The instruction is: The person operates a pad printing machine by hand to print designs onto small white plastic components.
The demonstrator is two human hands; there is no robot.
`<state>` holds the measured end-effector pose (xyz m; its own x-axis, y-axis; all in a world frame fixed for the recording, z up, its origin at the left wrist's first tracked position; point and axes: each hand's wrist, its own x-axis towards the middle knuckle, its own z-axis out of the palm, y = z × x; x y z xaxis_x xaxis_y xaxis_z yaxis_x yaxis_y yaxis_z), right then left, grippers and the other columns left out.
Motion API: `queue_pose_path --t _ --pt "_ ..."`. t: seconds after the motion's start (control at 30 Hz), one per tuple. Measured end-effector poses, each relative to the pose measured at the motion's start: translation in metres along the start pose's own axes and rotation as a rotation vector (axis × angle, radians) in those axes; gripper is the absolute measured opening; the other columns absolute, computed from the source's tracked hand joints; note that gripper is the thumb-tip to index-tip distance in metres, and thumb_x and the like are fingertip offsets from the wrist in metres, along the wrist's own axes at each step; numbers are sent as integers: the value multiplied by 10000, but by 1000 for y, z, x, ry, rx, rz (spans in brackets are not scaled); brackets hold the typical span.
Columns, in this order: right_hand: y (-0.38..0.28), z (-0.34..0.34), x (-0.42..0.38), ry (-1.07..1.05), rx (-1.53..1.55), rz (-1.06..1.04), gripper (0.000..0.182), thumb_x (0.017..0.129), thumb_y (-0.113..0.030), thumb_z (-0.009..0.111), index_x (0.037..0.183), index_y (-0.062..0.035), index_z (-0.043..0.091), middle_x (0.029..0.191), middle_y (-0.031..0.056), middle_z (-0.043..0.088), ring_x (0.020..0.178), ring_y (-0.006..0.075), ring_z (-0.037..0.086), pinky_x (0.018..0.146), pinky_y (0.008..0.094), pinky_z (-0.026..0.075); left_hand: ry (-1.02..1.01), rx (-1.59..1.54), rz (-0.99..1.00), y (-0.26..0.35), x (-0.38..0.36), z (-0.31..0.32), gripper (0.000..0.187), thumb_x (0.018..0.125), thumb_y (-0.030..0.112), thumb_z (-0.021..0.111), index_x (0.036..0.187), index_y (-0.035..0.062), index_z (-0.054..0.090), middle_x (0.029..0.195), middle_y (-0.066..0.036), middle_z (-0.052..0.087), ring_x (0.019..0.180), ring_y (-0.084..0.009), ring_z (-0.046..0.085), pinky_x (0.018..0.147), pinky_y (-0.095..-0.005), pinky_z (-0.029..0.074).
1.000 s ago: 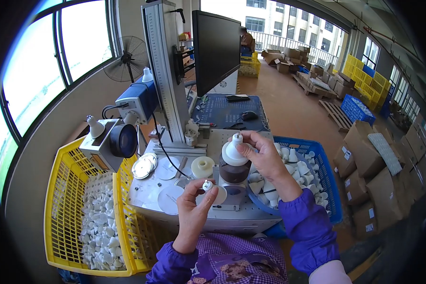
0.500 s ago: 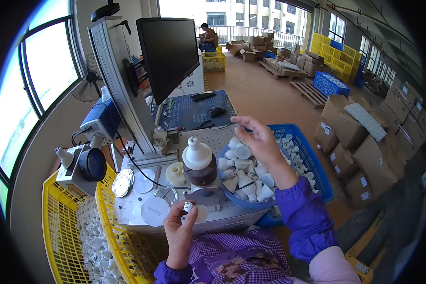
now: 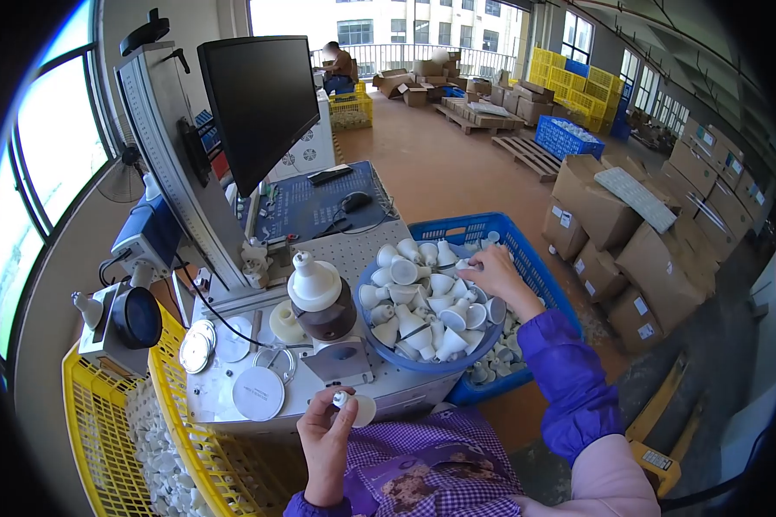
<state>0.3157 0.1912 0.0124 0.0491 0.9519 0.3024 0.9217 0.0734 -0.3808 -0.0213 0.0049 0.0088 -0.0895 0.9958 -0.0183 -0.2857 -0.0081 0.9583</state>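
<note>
My left hand [image 3: 328, 444] is closed, pinching a white reflector-shaped bulb [image 3: 364, 411] by its narrow base in front of the apron. At the right side of a round blue bowl [image 3: 422, 365], my right hand [image 3: 500, 274] bends down with thumb and fingertips together on a white bulb among the heap; the fingers partly cover it. Several similar white bulbs [image 3: 405, 271] fill the bowl. Left of the bowl, another white bulb [image 3: 313, 283] stands base-up on a dark round holder [image 3: 323, 320].
A blue crate [image 3: 539, 258] with more bulbs stands behind the bowl. Yellow crates [image 3: 168, 379] holding white parts are at left. A marking machine's lens [image 3: 138, 317] and a monitor [image 3: 263, 112] overhang the worktable. Cardboard boxes [image 3: 612, 215] stack at right; a person [image 3: 340, 69] sits far back.
My right hand has gone from raised and open above the bowl down onto the bulbs. My left hand keeps its bulb. The view has shifted to the right.
</note>
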Motion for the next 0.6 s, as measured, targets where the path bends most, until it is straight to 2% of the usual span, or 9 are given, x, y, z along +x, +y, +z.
queue_pose_path --t 0.1,0.2,0.27,0.3,0.37,0.4,0.47,0.5,0.6 --pt "5 11 8 53 -86 -57 368 714 -336 755 862 -3 702 871 169 638 866 314 566 793 396 450 -7 13 1 2 -5 4 154 858 57 660 1002 9 632 978 -34 625 901 -95 570 807 -239 454" --pt "3 5 10 -81 75 -22 371 693 -316 763 862 8 693 840 171 662 779 292 610 736 387 477 -8 11 -2 0 -9 3 157 857 56 660 1003 6 631 983 -36 622 901 -99 574 810 -242 456" --pt "-11 -8 2 69 225 -34 322 722 -254 746 859 27 670 772 136 669 692 197 619 675 332 489 -12 7 -7 -2 -10 2 172 857 60 663 1012 -3 626 979 -39 622 887 -101 579 805 -242 459" --pt "-20 -17 -3 67 224 -37 322 722 -254 746 859 27 670 772 136 669 692 197 619 675 332 489 -9 6 -7 -3 -10 4 172 857 60 663 1012 -3 626 979 -39 622 887 -101 579 805 -242 459" --pt "-35 -30 -12 -17 573 33 248 753 -217 722 852 3 663 778 90 656 768 187 610 722 318 468 -30 -53 -28 -4 -12 6 186 857 65 665 1023 -9 623 968 -40 627 870 -101 586 796 -237 460" --pt "-35 -28 -15 -21 579 32 248 753 -217 722 852 3 663 778 90 656 768 187 610 722 318 468 -25 -49 -28 -5 -13 7 186 857 65 665 1023 -9 623 968 -40 627 870 -101 586 796 -237 460" --pt "-34 -24 -18 -96 874 -32 203 806 -148 681 923 12 641 801 42 638 786 92 570 683 243 457 -78 -60 -74 -5 -14 10 194 859 70 664 1032 -7 624 960 -39 635 864 -99 592 789 -235 461" --pt "-36 -23 -21 -106 879 -61 207 838 -115 651 993 19 618 872 21 631 805 69 562 697 230 455 -78 -49 -88 -5 -15 12 194 864 81 663 1033 -6 625 963 -40 641 864 -99 596 787 -233 460" --pt "-55 -29 -34 -146 1102 -16 196 852 -90 635 1010 22 606 904 23 627 815 67 563 716 219 454 -121 -94 -106 -6 -16 13 205 871 97 657 1042 -10 620 987 -51 641 882 -106 599 804 -244 466"
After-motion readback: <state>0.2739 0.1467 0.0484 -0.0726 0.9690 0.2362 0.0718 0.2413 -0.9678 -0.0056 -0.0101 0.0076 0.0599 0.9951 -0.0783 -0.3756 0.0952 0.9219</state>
